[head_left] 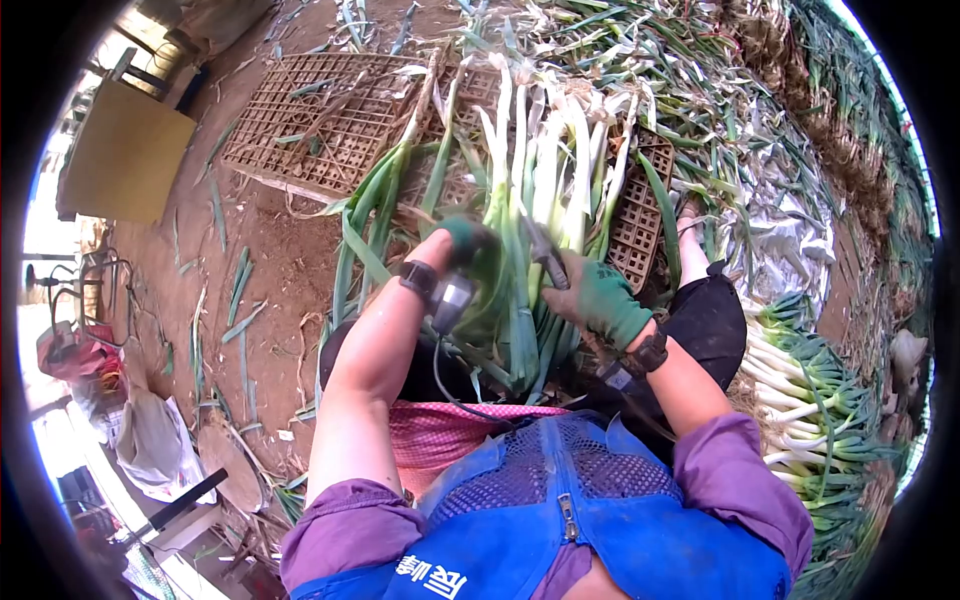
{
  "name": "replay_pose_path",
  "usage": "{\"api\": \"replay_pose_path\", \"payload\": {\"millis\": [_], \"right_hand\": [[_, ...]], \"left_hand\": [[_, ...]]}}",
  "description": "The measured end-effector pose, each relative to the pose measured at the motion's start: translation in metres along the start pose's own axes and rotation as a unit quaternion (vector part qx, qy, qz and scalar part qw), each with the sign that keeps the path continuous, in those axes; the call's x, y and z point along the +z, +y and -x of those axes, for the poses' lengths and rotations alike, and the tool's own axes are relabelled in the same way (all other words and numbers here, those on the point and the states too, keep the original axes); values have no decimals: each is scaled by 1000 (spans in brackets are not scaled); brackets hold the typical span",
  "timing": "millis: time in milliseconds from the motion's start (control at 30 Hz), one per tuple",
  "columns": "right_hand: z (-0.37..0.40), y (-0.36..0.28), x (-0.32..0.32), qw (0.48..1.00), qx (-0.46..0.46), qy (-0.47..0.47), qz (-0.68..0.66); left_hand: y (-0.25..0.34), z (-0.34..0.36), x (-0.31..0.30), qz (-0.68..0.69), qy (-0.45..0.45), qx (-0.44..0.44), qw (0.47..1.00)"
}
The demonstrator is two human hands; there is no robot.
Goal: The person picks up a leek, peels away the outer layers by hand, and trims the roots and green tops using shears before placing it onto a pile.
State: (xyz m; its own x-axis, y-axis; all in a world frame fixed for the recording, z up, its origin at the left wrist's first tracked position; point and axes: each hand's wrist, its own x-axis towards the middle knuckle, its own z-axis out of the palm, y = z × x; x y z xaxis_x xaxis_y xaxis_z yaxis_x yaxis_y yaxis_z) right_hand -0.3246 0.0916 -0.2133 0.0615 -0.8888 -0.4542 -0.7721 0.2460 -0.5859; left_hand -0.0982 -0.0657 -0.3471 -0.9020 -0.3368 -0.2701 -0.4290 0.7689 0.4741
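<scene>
Long green onions (548,185) with white stems and green leaves lie in front of me, their root ends pointing away and their leaves between my knees. My left hand (470,245), in a green glove, is beside the onion stalks on the left; motion blur hides its fingers. Over the stalks on the right, my right hand (600,297), also gloved, is closed around a slim grey nozzle-like tool (545,255). The tool's narrow tip points up and left among the stalks. A small grey-white device (453,303) with a cable hangs by my left wrist.
Beneath the onions and to the left are brown plastic crates (310,115). Cleaned onions (790,390) are piled on the right. Leaf scraps (690,80) cover the ground ahead, beside silvery sheeting (785,245). A yellowish board (130,150) stands far left.
</scene>
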Motion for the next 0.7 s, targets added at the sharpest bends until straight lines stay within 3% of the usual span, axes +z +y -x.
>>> {"api": "replay_pose_path", "payload": {"millis": [100, 233, 267, 300, 367, 433, 467, 533, 667, 700], "right_hand": [[15, -4, 3, 999, -12, -40, 15], [40, -11, 7, 996, -35, -44, -68], [39, -12, 8, 997, -36, -37, -62], [40, -13, 10, 997, -37, -31, -56], [35, -15, 7, 997, -9, -50, -60], [18, 0, 10, 999, 0, -31, -45], [8, 8, 12, 999, 5, -21, -37], [-12, 14, 9, 1000, 12, 6, -21], [-54, 13, -4, 999, 42, -15, 14], [-62, 10, -7, 998, 49, -23, 32]], "left_hand": [[1, -16, 2, -113, -67, -16, 991], [-11, -11, 11, 151, 53, -187, 969], [1, -13, 6, 338, 82, -295, 890], [15, -14, -3, 499, 156, -389, 758], [-29, -20, 38, 390, 146, -235, 878], [-22, -16, 26, 222, 92, -105, 965], [23, -1, -20, 113, 43, -55, 991], [16, 2, -10, 57, 60, 67, 994], [21, -7, 16, 205, -34, -32, 978], [39, 5, -17, 88, -31, 14, 996]]}}
